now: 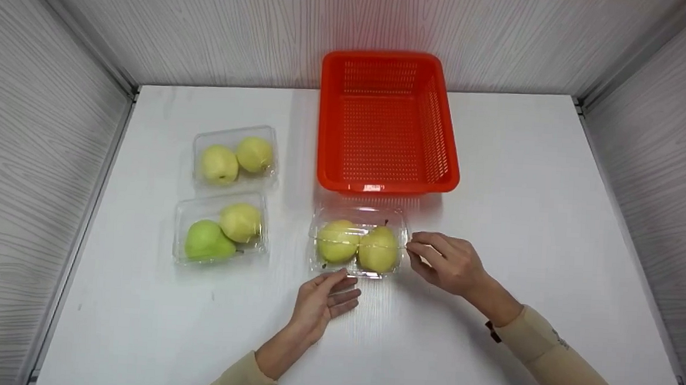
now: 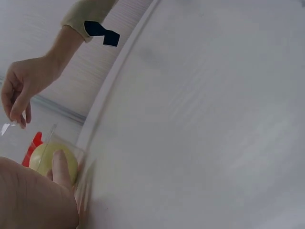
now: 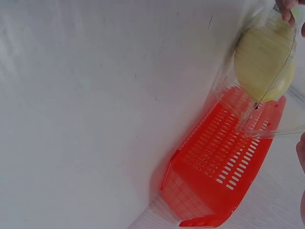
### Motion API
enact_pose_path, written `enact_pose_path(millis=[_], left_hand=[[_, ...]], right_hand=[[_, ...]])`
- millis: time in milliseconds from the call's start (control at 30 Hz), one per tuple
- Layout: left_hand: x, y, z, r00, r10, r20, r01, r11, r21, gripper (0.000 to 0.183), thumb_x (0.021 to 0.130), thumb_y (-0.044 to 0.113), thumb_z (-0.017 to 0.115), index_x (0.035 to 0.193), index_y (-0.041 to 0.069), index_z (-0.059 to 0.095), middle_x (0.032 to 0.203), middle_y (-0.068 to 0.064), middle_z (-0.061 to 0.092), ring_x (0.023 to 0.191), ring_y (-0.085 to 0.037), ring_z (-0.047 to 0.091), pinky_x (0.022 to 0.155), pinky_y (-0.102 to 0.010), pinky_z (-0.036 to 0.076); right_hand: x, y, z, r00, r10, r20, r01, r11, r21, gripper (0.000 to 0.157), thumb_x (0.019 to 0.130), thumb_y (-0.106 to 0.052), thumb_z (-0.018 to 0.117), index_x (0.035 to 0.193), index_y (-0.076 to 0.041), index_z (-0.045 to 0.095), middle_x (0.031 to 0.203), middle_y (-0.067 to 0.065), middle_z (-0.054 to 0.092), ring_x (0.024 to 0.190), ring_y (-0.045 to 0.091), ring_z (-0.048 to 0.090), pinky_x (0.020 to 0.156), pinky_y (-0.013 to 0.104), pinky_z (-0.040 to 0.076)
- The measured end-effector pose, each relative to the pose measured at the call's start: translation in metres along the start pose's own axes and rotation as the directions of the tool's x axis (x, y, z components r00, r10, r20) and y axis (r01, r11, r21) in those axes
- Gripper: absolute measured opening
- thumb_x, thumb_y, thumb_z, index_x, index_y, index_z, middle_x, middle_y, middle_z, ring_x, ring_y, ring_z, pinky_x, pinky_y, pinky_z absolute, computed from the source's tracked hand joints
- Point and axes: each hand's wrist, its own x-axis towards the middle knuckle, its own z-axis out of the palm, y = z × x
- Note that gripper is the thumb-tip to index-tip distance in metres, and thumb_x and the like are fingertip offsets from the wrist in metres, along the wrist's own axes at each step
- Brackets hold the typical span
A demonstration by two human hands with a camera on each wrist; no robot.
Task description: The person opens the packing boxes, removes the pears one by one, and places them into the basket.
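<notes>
A clear plastic clamshell box (image 1: 355, 269) sits in front of the red basket, holding two yellow-green pears (image 1: 379, 250). With fingertips and thumb, my right hand (image 1: 448, 264) pinches the right edge of its lid (image 1: 370, 235), which stands partly raised; the right wrist view shows the lid tilted above a pear (image 3: 259, 62). At the near edge of the box, my left hand (image 1: 319, 306) touches it with the thumb, its other fingers loosely extended. In the left wrist view, part of the left hand (image 2: 35, 195) covers the pear's lower side.
The red plastic basket (image 1: 323, 121) stands behind the box, nothing inside it. To the left, two more clear boxes lie on the white table (image 1: 136, 322): a far box (image 1: 236, 133) with two yellow pears and a near box (image 1: 180, 225) with one green and one yellow pear.
</notes>
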Motion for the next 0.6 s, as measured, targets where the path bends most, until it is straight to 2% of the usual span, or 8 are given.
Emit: enact_pose_path(millis=[267, 433, 600], left_hand=[[-0.003, 0.013, -0.024, 0.997, 0.006, -0.079, -0.005, 1.000, 0.015, 0.037, 0.107, 0.029, 0.063, 0.127, -0.001, 0.055, 0.107, -0.004, 0.071, 0.098, -0.017, 0.077, 0.094, -0.032, 0.067], [-0.005, 0.025, -0.038, 0.988, 0.006, -0.152, -0.010, 1.000, -0.030, 0.031, 0.107, 0.028, 0.063, 0.123, 0.002, 0.058, 0.104, -0.004, 0.071, 0.095, -0.018, 0.077, 0.091, -0.033, 0.068], [-0.006, 0.039, -0.047, 0.981, 0.044, -0.188, -0.053, 0.998, -0.042, 0.025, 0.108, 0.019, 0.060, 0.124, 0.000, 0.060, 0.103, -0.005, 0.072, 0.091, -0.019, 0.076, 0.087, -0.033, 0.068]], right_hand=[[0.005, 0.001, 0.002, 0.996, 0.081, -0.038, -0.080, 0.996, 0.028, 0.013, 0.099, -0.010, 0.068, 0.093, -0.003, 0.077, 0.086, 0.010, 0.076, 0.069, 0.020, 0.074, 0.056, 0.031, 0.064], [0.006, 0.001, 0.003, 0.985, 0.163, -0.056, -0.156, 0.982, 0.105, 0.004, 0.093, -0.005, 0.074, 0.093, -0.001, 0.077, 0.085, 0.011, 0.076, 0.071, 0.021, 0.074, 0.056, 0.033, 0.064], [0.008, 0.003, 0.004, 0.971, 0.226, -0.074, -0.212, 0.964, 0.162, 0.003, 0.091, -0.003, 0.077, 0.091, 0.000, 0.076, 0.085, 0.011, 0.075, 0.071, 0.022, 0.074, 0.058, 0.034, 0.064]])
